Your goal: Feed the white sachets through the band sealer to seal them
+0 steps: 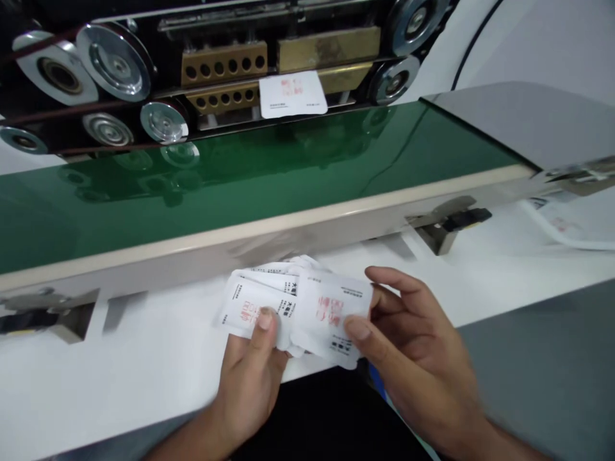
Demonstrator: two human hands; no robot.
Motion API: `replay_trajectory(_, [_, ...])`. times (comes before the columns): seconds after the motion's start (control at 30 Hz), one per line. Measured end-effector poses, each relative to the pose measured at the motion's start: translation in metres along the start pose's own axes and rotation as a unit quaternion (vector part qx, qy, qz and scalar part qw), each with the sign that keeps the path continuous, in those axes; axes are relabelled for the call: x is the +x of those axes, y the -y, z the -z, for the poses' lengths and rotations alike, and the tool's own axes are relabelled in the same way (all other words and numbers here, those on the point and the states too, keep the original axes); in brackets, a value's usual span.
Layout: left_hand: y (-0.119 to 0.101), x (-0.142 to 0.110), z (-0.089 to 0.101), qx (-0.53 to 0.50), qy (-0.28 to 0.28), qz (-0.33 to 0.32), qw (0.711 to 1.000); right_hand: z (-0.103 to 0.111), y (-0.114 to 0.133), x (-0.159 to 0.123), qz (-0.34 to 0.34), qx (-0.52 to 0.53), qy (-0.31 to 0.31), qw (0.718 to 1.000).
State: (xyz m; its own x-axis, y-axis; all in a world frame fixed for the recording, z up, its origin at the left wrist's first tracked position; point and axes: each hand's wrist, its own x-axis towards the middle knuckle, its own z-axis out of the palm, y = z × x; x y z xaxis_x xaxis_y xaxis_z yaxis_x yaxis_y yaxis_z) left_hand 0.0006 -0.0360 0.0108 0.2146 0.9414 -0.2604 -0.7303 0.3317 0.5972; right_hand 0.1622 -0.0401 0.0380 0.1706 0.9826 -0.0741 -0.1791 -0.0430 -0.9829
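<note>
My left hand point(252, 378) grips a fanned stack of small white printed sachets point(250, 307), its thumb pressed on the top. Red characters and black print mark their faces. With thumb and fingers, my right hand point(413, 346) pinches a white sachet point(331, 307) at the right side of the stack; it overlaps the others. Both hands are over the white ledge in front of the belt. Another white sachet point(293, 96) is held upright in the sealing machine, by the brass blocks.
A green conveyor belt point(230, 198) runs across beneath the machine's metal rollers point(115, 61) and brass blocks point(223, 64). Black-handled clamps point(451, 221) jut from the conveyor's front side. A grey cover plate point(519, 121) lies at the belt's right end, above a white tray point(571, 224).
</note>
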Motion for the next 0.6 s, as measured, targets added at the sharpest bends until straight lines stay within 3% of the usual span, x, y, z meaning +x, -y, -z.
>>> replay_trajectory(0.1, [0.004,-0.002,0.004,0.016,-0.030,-0.020,0.999,0.007,0.006,0.004,-0.010,0.038,0.016,0.999])
replay_trajectory(0.2, [0.006,-0.002,0.005,-0.004,-0.037,-0.015,0.999,0.018,0.009,0.005,-0.038,0.046,0.070,0.996])
replay_trajectory(0.4, [0.006,-0.003,0.001,0.006,-0.061,0.009,0.998,0.045,0.026,0.008,-0.081,-0.026,0.195,0.977])
replay_trajectory(0.5, [0.007,-0.003,0.004,0.048,-0.050,0.028,0.997,0.040,0.031,0.012,-0.088,-0.062,0.276,0.955])
replay_trajectory(0.6, [0.010,-0.004,0.010,0.134,-0.073,-0.010,0.988,0.019,0.028,0.010,-0.089,-0.107,0.356,0.924])
